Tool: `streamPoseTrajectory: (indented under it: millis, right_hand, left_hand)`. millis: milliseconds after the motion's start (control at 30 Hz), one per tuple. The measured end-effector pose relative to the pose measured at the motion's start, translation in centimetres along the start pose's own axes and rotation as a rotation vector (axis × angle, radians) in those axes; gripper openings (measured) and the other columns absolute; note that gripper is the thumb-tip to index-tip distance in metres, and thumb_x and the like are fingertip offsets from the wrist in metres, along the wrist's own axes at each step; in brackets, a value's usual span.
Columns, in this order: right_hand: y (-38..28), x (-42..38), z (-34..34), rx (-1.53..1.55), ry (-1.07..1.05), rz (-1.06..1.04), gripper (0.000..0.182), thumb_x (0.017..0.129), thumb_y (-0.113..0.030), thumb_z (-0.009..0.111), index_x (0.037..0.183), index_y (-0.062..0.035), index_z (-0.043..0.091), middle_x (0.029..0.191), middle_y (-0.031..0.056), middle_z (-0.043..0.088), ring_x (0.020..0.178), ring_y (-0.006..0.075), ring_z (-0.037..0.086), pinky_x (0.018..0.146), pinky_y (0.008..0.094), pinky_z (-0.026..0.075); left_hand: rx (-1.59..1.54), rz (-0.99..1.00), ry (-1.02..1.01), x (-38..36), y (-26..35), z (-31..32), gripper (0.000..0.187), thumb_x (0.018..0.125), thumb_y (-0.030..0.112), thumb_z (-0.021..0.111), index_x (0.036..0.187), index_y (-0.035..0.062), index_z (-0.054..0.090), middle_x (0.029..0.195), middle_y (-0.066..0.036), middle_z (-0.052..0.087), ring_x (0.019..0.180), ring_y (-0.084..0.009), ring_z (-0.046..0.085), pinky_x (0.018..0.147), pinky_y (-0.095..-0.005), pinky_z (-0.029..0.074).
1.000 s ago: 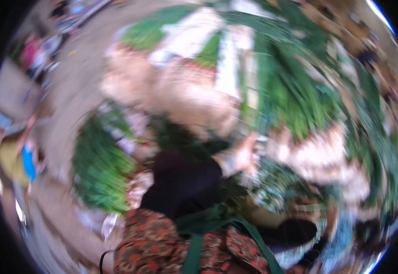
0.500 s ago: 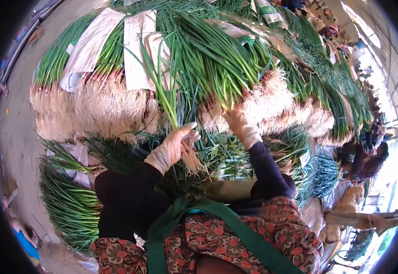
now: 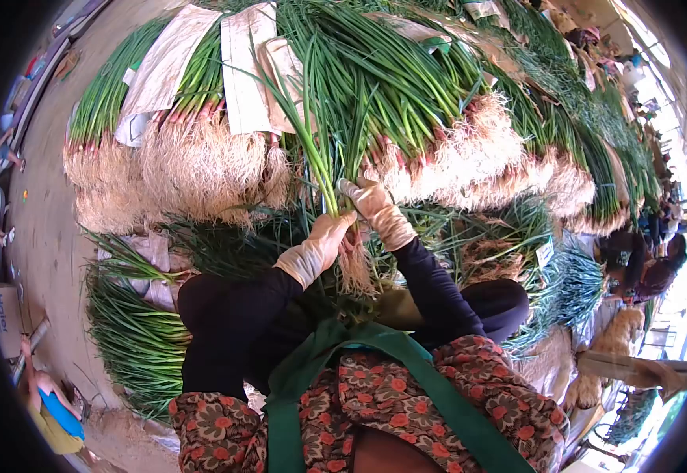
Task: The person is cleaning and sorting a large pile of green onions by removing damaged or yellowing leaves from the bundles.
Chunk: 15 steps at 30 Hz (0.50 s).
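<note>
My left hand (image 3: 324,246), in a pale glove, is closed round the lower stalks of a small bunch of green onions (image 3: 324,169). Their stringy roots (image 3: 354,268) hang below that hand, and the green leaves lean up and away from me. My right hand (image 3: 375,209), gloved too, is just above and to the right, its fingers curled in against green onion stalks beside the bunch. Which stalks lie inside those fingers is partly hidden. Right behind the hands lies a thick pile of green onions (image 3: 414,102) with its pale roots (image 3: 469,158) towards me.
Sacking (image 3: 246,71) covers part of the left-hand piles. More green onions (image 3: 142,355) lie by my left knee, and loose leaves litter the ground between my knees and the pile. Another person (image 3: 655,272) sits at the right; a second person (image 3: 52,402) is at lower left.
My right hand has come away from the big pile, inward to stalks next to my left hand. My left hand has shifted slightly right with its bunch.
</note>
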State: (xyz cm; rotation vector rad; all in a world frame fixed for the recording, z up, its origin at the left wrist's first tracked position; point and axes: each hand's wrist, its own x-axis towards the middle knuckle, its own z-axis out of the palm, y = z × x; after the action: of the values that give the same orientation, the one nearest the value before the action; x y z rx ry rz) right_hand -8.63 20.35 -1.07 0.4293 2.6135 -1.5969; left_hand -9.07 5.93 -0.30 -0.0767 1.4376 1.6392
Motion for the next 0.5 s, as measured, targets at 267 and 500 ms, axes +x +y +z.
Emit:
streamPoseTrajectory:
  millis: [267, 500]
  right_hand:
    - [15.5, 2.6, -1.7, -1.199, 0.232, -0.611, 0.023, 0.085, -0.024, 0.053, 0.096, -0.0046, 0.059, 0.086, 0.0093, 0.064, 0.074, 0.0242, 0.061, 0.063, 0.0344, 0.050]
    - [10.3, 0.9, -7.9, -0.363, 0.062, -0.066, 0.030, 0.087, -0.027, 0.056, 0.103, -0.0025, 0.058, 0.093, 0.0155, 0.064, 0.081, 0.0251, 0.062, 0.068, 0.0365, 0.049]
  left_hand:
    - [-0.250, 0.112, -0.026, -2.3, 1.5, -0.1, 0.030, 0.090, 0.030, 0.054, 0.093, 0.0005, 0.056, 0.067, -0.003, 0.057, 0.053, -0.0139, 0.054, 0.046, -0.0258, 0.043]
    - [-0.722, 0.224, -0.045, 0.5, 3.5, -1.0, 0.034, 0.090, 0.031, 0.055, 0.103, 0.0005, 0.051, 0.068, 0.001, 0.045, 0.054, -0.0138, 0.045, 0.050, -0.0297, 0.041]
